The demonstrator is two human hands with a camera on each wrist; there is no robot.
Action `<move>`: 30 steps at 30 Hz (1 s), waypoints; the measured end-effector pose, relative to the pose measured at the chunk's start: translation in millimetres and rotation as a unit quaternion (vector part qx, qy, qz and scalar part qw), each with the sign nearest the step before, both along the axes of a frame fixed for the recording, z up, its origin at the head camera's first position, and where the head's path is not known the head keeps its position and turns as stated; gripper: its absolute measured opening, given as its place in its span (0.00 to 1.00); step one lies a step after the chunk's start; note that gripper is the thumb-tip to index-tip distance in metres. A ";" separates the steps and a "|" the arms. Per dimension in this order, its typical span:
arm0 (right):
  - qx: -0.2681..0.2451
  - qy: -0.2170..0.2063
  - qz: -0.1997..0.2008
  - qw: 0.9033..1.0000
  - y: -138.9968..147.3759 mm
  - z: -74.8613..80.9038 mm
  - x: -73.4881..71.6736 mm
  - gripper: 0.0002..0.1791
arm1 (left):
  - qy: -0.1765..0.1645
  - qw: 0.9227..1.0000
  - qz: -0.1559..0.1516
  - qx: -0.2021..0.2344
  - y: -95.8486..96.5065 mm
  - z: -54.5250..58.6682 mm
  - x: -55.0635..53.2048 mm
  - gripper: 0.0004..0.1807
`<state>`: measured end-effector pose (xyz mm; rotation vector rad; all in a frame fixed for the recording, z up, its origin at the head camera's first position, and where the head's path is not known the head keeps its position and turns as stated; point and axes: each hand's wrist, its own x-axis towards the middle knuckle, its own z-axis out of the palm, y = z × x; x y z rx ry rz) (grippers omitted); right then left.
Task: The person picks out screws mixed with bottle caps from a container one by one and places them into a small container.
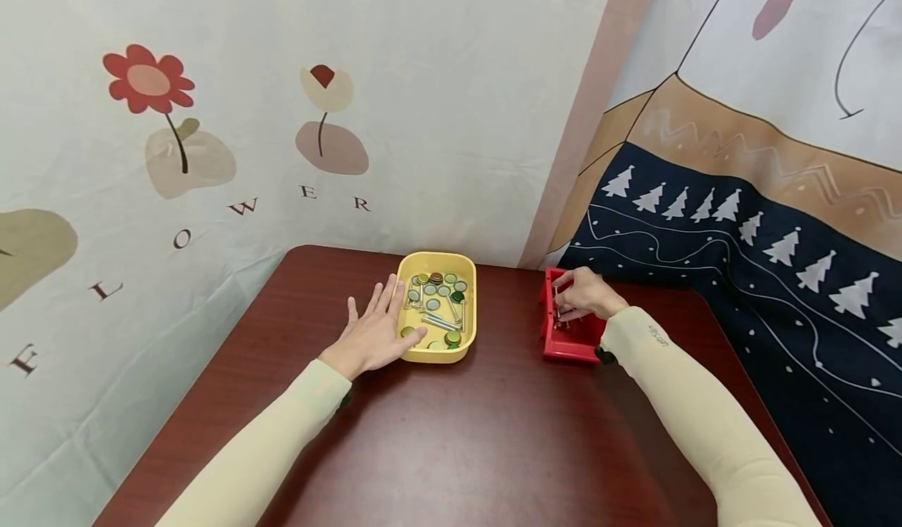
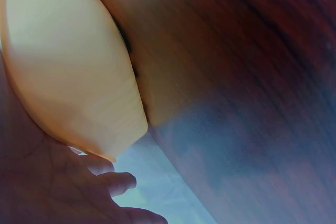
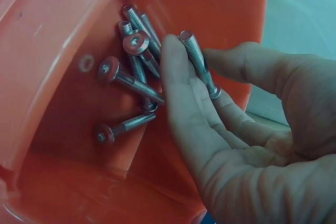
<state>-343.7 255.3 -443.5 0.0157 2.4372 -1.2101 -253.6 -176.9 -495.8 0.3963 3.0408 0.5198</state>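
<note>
My right hand [image 1: 590, 295] reaches into a red plastic bin [image 1: 572, 348] at the table's right side. Between thumb and fingers it pinches a silver bolt [image 3: 194, 55], threaded end up in the right wrist view. Several other bolts [image 3: 131, 83] with wide flat heads lie loose in the bin beside the fingertips. My left hand [image 1: 372, 337] has its fingers straight and spread against the left side of a yellow tray [image 1: 473, 308], thumb over the near rim. Bottle caps [image 1: 460, 286] and several bolts [image 1: 440, 322] lie mixed in that tray.
Both containers stand toward the back of a dark red-brown table [image 1: 451, 441]. A pale fabric wall [image 1: 451, 120] with flower prints hangs right behind it. Dark blue fabric [image 1: 655, 237] with white tree prints borders the right side.
</note>
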 end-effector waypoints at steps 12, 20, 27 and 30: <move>0.048 0.021 -0.013 0.999 -4.9 3.5 -0.5 0.30 | 0.002 1.000 0.002 0.001 -0.1 0.9 1.5 0.61; 0.092 0.038 -0.011 0.995 -3.3 4.4 2.6 0.28 | 0.003 1.000 -0.001 0.002 1.1 1.2 1.5 0.61; 0.147 0.062 0.008 0.987 0.4 6.3 0.9 0.29 | 0.005 1.000 0.001 0.000 0.9 1.0 1.6 0.61; 0.163 0.071 0.012 0.984 1.4 6.4 1.3 0.28 | 0.006 1.000 0.000 -0.001 1.1 1.0 1.7 0.61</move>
